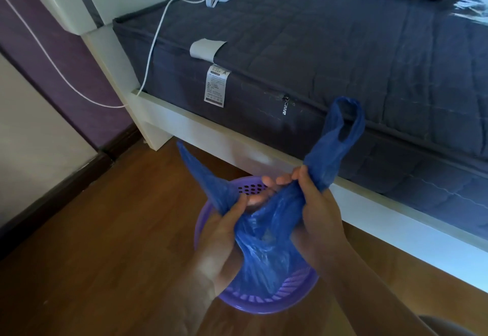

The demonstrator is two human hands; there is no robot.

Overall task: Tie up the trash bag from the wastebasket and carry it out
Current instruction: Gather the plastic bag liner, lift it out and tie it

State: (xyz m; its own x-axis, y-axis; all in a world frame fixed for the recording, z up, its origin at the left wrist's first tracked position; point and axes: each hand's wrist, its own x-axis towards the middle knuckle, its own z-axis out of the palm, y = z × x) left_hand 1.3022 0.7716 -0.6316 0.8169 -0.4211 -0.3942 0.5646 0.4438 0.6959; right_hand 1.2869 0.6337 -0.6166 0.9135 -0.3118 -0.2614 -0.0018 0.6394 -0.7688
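From the head camera, looking down: both hands are gripping the blue trash bag (266, 243), which rises out of the purple wastebasket (253, 301) directly beneath the grip. The left hand (224, 232) is closed around one gathered handle, whose tail (200, 174) sticks up and away to the outer left of the fist. The right hand (319, 214) is clamped on the other handle, whose loop (346, 124) stands up above the knuckles. The bag's body hangs below the two fists, down into the basket. This plastic looks thin, soft and crinkly, probably light, and likely slippery, so the best hold is right where they are, low on each bunched handle near the neck, leaving the free ends long enough to cross and knot. The knot isn't made yet. Room-wise, the bed frame (237, 134) and dark mattress (343, 53) run close beyond and to the right of the grip, so lifting is best done straight up and back toward the body; the wooden floor (105, 230) to the left of the hands is open.
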